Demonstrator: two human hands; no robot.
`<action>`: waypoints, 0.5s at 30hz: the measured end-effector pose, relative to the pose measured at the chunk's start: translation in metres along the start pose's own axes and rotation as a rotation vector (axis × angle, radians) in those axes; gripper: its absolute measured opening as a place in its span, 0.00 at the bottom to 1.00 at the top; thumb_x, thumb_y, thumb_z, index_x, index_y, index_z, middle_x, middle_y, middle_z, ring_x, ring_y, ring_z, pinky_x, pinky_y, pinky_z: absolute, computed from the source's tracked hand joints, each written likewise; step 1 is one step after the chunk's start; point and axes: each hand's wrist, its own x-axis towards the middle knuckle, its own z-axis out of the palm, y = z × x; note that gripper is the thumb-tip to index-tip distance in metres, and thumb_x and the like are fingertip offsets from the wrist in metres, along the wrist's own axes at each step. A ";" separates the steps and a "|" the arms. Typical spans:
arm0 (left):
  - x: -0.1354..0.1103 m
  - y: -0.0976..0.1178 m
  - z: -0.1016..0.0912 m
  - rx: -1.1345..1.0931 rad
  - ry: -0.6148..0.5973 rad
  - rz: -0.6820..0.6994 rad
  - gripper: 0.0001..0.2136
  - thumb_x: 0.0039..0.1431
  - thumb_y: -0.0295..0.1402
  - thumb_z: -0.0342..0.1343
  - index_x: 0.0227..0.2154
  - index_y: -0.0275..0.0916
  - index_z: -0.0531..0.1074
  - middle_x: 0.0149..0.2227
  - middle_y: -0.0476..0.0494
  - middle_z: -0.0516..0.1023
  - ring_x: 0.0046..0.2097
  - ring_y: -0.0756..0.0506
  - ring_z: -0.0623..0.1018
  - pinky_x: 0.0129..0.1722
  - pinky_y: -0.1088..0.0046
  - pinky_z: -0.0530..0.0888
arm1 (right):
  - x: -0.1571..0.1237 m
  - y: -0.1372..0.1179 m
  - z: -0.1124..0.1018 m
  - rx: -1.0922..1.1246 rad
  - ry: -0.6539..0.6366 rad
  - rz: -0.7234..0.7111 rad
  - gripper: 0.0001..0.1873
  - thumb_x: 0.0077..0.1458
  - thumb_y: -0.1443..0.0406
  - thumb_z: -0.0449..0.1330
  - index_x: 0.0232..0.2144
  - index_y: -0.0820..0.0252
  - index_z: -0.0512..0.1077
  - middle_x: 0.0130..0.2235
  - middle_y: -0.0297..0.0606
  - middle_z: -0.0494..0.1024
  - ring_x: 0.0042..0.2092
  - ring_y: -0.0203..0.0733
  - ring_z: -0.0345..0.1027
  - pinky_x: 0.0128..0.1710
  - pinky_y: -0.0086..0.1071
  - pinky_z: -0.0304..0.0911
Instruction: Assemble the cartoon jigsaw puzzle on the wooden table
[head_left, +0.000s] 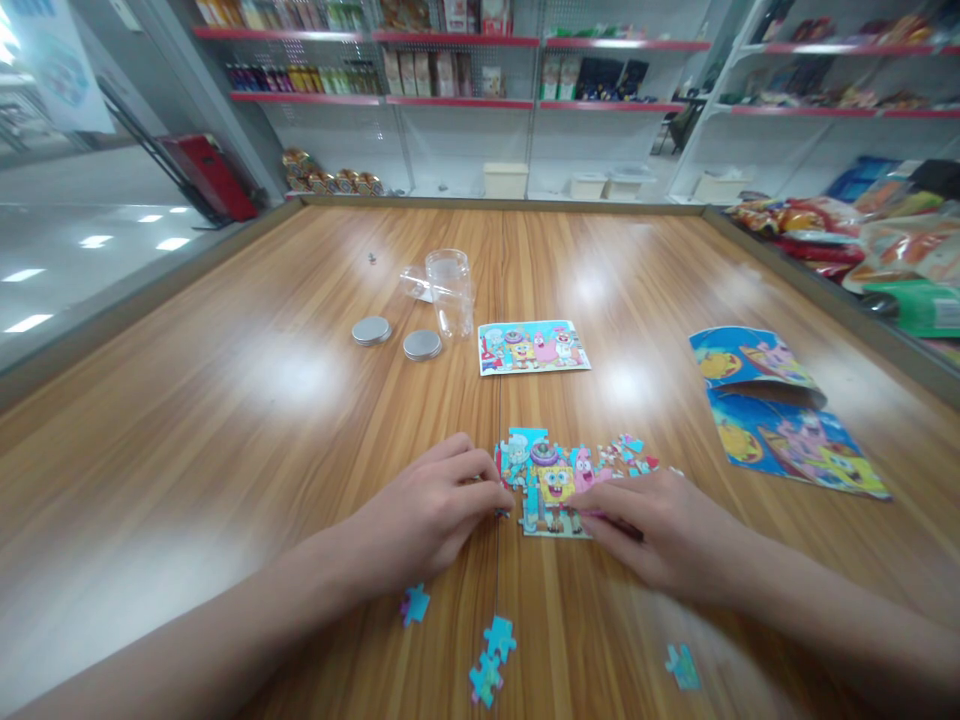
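Note:
A partly joined cartoon jigsaw puzzle (559,485) lies on the wooden table (300,400) in front of me. My left hand (431,515) rests at the puzzle's left edge, fingers curled and pinched against a piece there. My right hand (660,530) lies at the puzzle's lower right edge, fingers pressed on the pieces. Loose blue pieces lie nearer to me: one (414,604) under my left forearm, a small cluster (491,660) in the middle, one (682,667) by my right forearm. A printed reference picture (533,346) lies beyond the puzzle.
Two clear plastic jars (448,290) and two round metal lids (397,337) stand behind the picture. Opened colourful packaging (780,415) lies at the right. Snack bags (885,240) pile at the table's far right edge. Store shelves (457,70) line the back wall.

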 end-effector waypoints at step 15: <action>0.003 0.002 0.001 -0.002 0.029 -0.016 0.10 0.70 0.26 0.48 0.48 0.37 0.73 0.41 0.41 0.75 0.42 0.45 0.69 0.43 0.65 0.70 | -0.001 -0.001 0.000 0.024 -0.024 0.021 0.14 0.65 0.69 0.54 0.50 0.53 0.74 0.39 0.35 0.82 0.37 0.38 0.76 0.35 0.31 0.61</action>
